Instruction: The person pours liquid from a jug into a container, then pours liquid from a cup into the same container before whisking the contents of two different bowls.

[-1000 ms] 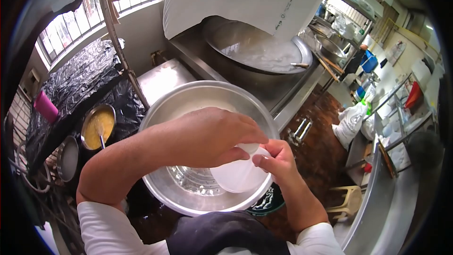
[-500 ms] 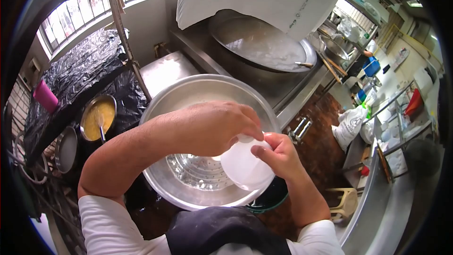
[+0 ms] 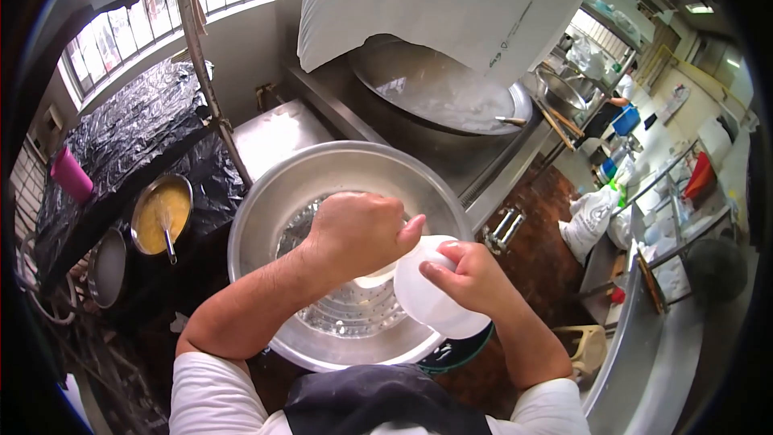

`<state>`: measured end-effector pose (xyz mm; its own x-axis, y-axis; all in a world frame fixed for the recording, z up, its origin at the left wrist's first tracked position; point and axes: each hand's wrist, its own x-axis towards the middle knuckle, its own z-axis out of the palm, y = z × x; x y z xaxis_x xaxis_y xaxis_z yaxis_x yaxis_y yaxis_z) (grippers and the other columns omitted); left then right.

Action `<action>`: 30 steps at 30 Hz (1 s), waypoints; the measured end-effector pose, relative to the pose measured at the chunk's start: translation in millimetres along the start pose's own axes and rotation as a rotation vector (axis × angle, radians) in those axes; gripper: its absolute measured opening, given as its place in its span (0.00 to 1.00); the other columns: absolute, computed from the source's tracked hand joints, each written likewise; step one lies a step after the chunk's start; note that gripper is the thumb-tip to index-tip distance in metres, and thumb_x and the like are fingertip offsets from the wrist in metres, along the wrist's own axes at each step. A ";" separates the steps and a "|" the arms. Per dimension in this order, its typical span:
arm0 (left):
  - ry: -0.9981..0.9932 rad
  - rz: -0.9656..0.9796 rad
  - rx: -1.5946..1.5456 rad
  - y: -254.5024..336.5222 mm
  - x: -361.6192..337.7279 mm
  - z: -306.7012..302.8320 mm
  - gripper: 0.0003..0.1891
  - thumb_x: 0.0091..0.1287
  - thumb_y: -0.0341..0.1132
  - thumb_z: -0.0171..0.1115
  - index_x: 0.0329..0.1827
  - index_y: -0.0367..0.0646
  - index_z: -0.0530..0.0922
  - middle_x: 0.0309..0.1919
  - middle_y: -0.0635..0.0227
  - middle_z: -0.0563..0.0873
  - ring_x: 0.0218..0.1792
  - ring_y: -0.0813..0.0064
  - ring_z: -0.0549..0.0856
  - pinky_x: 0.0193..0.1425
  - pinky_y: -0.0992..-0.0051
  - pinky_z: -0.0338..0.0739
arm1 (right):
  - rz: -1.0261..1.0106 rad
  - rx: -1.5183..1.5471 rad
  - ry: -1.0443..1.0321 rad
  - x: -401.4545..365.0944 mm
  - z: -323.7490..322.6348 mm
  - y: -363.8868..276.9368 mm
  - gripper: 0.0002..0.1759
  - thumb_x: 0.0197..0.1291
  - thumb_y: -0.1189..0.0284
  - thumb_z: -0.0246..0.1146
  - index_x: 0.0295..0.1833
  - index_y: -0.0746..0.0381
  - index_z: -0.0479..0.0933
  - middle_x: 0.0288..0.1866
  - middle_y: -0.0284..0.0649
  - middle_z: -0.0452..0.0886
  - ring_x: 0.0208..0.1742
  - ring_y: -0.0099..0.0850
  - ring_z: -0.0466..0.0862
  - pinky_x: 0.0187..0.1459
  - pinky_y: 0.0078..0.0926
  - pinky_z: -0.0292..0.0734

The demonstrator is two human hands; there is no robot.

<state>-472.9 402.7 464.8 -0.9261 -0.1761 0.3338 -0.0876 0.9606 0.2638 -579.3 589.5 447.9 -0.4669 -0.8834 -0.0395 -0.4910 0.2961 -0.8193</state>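
Observation:
My right hand (image 3: 467,278) grips the rim of a translucent white plastic bowl (image 3: 427,298), tilted over the right side of a large metal basin (image 3: 266,181). Its thumb lies over the rim. My left hand (image 3: 354,234) is closed in a fist above the middle of the basin, thumb sticking out toward the bowl. What the curled fingers hold, if anything, is hidden beneath the hand. Inside the basin lies a perforated metal surface (image 3: 346,318) that looks wet. Something pale (image 3: 377,278) shows below my left hand, too covered to name.
Behind the basin, a wide wok (image 3: 435,89) of whitish, steaming liquid sits on a metal stove, under a white sheet (image 3: 443,8). To the left are a bowl of yellow mixture (image 3: 153,221) with a whisk and a pink cup (image 3: 72,175). A person (image 3: 622,93) stands far right.
My left hand has drawn left, away from the bowl's rim, into a fist over the basin. My right hand still holds the bowl, now slightly lower and further right in view.

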 end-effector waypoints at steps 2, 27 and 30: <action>-0.011 -0.009 -0.035 -7.0 -0.1 3.1 0.23 0.69 0.49 0.58 0.22 0.40 0.81 0.18 0.59 0.83 0.24 0.59 0.85 0.29 0.61 0.79 | 0.006 -0.081 -0.018 0.9 -1.5 4.4 0.15 0.63 0.66 0.66 0.44 0.69 0.83 0.37 0.44 0.84 0.36 0.26 0.83 0.41 0.29 0.77; -0.331 -0.151 -0.400 -137.6 -4.1 186.0 0.22 0.57 0.24 0.61 0.56 0.50 0.82 0.57 0.61 0.84 0.58 0.59 0.83 0.62 0.64 0.78 | 0.261 -0.501 -0.151 28.2 16.7 49.8 0.20 0.60 0.58 0.64 0.36 0.68 0.82 0.33 0.57 0.83 0.36 0.54 0.83 0.42 0.45 0.77; -0.216 -0.191 -0.371 -127.2 -4.4 189.4 0.14 0.59 0.28 0.62 0.49 0.45 0.83 0.49 0.60 0.86 0.54 0.58 0.85 0.59 0.62 0.79 | 0.305 -0.540 -0.195 35.2 22.5 48.4 0.21 0.61 0.57 0.61 0.40 0.67 0.83 0.37 0.58 0.85 0.43 0.55 0.85 0.49 0.46 0.79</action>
<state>-527.2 322.0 258.4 -0.9648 -0.2554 0.0625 -0.1627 0.7667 0.6211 -602.9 564.5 393.9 -0.5272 -0.7653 -0.3694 -0.6817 0.6404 -0.3538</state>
